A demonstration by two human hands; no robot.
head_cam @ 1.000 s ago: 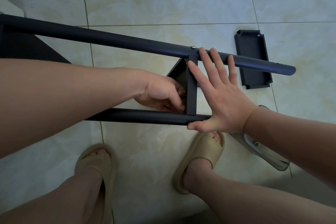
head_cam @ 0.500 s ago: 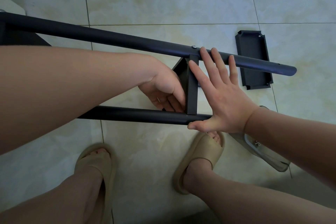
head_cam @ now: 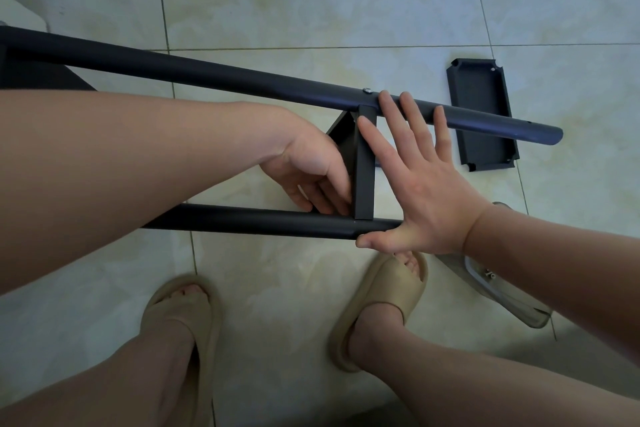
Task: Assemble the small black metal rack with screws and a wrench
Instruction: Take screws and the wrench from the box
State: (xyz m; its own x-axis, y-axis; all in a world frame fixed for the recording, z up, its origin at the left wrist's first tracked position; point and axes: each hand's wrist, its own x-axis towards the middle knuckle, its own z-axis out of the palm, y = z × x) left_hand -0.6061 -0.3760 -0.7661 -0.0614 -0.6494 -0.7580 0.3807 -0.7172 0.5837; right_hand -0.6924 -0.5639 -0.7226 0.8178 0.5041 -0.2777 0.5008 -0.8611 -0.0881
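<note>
Only the left hand (head_cam: 308, 170) has shifted, its fingers now reaching down to where the crossbar (head_cam: 363, 177) meets the lower tube (head_cam: 259, 220); whether they pinch anything cannot be told. The right hand (head_cam: 426, 191) lies flat and spread across the black rack (head_cam: 207, 73), mid-frame above a pale tiled floor (head_cam: 277, 10). A black panel (head_cam: 481, 114) lies at right.

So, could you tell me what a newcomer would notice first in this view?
The right hand lies spread flat across two long black tubes at the centre. The left hand reaches in beside their crossbar. A black tray lies on the floor, upper right.
</note>
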